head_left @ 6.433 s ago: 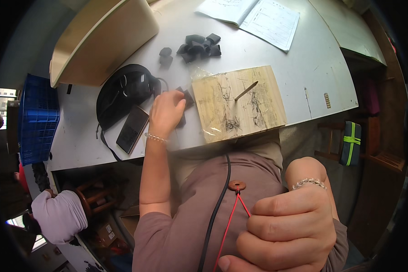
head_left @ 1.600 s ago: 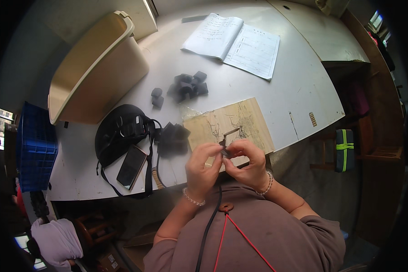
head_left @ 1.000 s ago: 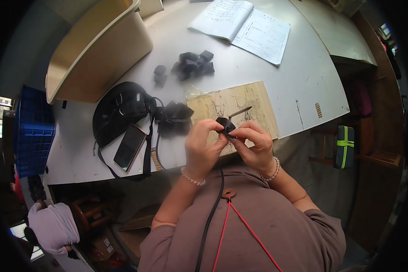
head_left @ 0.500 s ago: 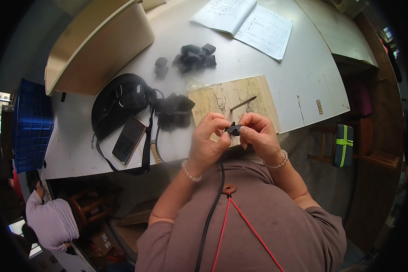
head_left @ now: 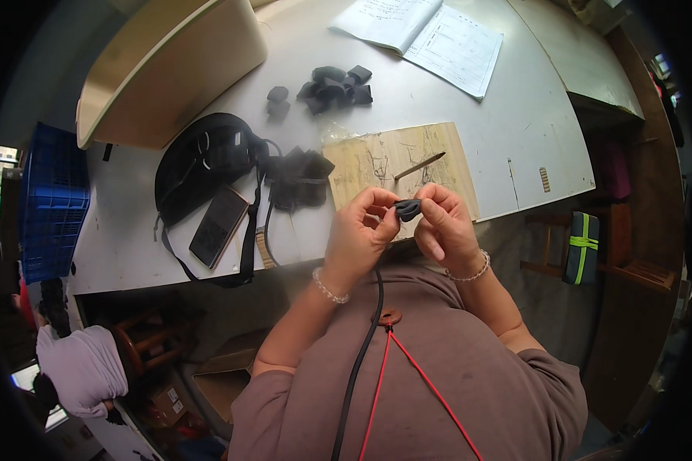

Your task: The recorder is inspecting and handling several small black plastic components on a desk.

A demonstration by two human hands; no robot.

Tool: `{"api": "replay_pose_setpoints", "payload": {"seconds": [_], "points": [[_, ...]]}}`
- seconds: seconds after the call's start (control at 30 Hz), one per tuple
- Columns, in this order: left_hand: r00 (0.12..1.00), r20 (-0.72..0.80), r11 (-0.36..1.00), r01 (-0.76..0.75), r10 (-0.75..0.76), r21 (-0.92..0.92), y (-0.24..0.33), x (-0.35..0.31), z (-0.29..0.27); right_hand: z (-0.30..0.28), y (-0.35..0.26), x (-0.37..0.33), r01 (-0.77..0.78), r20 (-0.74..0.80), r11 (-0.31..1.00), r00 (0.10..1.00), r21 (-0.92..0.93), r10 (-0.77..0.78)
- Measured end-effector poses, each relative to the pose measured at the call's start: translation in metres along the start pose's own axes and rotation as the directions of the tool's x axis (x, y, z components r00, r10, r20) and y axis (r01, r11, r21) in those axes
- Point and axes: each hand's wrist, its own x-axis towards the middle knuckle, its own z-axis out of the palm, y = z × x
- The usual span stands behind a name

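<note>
Between my two hands is a small black folded fabric piece (head_left: 408, 209), looped like a bow. The fingertips of my left hand (head_left: 361, 230) pinch its left side, and the thumb and fingers of my right hand (head_left: 446, 224) grip its right side. Just beyond them lies a pale wooden board (head_left: 354, 165), partly covered by my hands, with a pointed metal spike (head_left: 421, 165) slanting up from it. A stack of flat black fabric pieces (head_left: 300, 183) sits left of the board. Farther back is a heap of folded black pieces (head_left: 334, 88), with a couple more (head_left: 277, 98) beside it.
On the left of the table (head_left: 538, 138) lie a black pouch with a strap (head_left: 204, 157) and a phone (head_left: 218, 229). A beige bin (head_left: 177, 77) stands behind them; an open notebook (head_left: 454, 50) is at the back. A blue crate (head_left: 52, 203) and another person (head_left: 84, 369) are at far left.
The black piece has turned between my fingers, and its folded loops now show more plainly. My right hand's lower fingers have dropped away from it. The view has shifted slightly.
</note>
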Motion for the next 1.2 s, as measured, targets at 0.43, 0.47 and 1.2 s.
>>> {"api": "replay_pose_setpoints", "payload": {"seconds": [0.43, 0.47, 1.2], "points": [[0.907, 0.356, 0.531, 0.419, -0.223, -0.736, -0.008, -0.003, 0.003, -0.001, 0.012, 0.007, 0.178, -0.006, 0.982, 0.984, -0.066, -0.179], [0.802, 0.581, 0.329, 0.591, -0.14, -0.737, -0.009, -0.005, 0.0, 0.001, 0.01, 0.007, 0.139, 0.016, 0.99, 0.99, -0.027, -0.139], [0.757, 0.647, 0.225, 0.617, 0.09, -0.754, -0.04, 0.0, 0.002, 0.011, 0.007, 0.001, -0.352, 0.383, 0.657, 0.918, 0.666, 0.104]]}}
